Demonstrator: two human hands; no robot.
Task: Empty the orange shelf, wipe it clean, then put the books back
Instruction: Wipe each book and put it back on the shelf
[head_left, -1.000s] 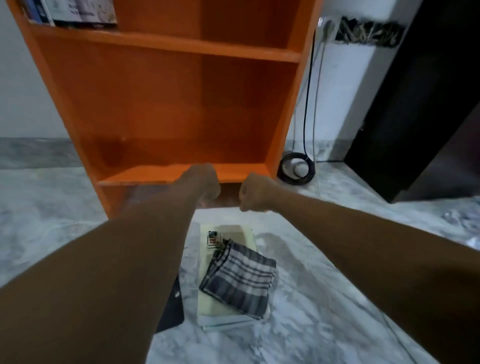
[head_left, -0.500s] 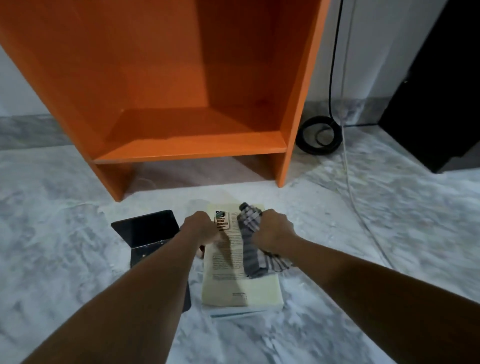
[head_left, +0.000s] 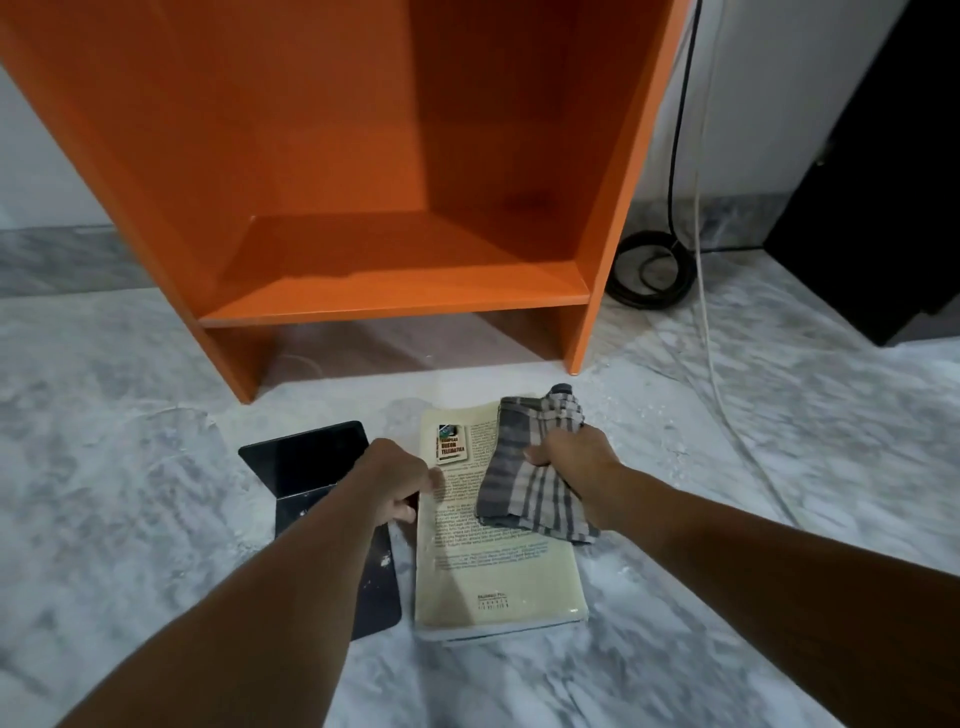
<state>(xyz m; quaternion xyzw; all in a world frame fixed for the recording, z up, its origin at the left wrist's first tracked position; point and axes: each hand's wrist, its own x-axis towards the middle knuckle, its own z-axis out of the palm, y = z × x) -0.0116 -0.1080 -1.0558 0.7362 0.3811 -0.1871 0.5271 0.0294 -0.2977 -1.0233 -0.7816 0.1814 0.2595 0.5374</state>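
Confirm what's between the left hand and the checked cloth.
Head view: only the cream book's printed cover. The left hand pinches its left edge; the right hand grips the checked cloth resting on it.

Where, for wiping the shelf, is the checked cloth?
Head view, right of centre: right hand grips the checked cloth over the cream book, before the orange shelf.

Shelf (head_left: 395, 291) compartment, upper centre: open at the front, closed in by side panels and back. Bare floor (head_left: 104, 493) is left at lower left and lower right. The lower centre is taken up by a book (head_left: 493, 582), a cloth (head_left: 524, 499) on it, and a black bookend (head_left: 306, 457) just beside its left edge. Right of the shelf, passage is narrowed by a cable coil (head_left: 649, 270), a white cord (head_left: 727, 415) and a dark cabinet (head_left: 883, 182).
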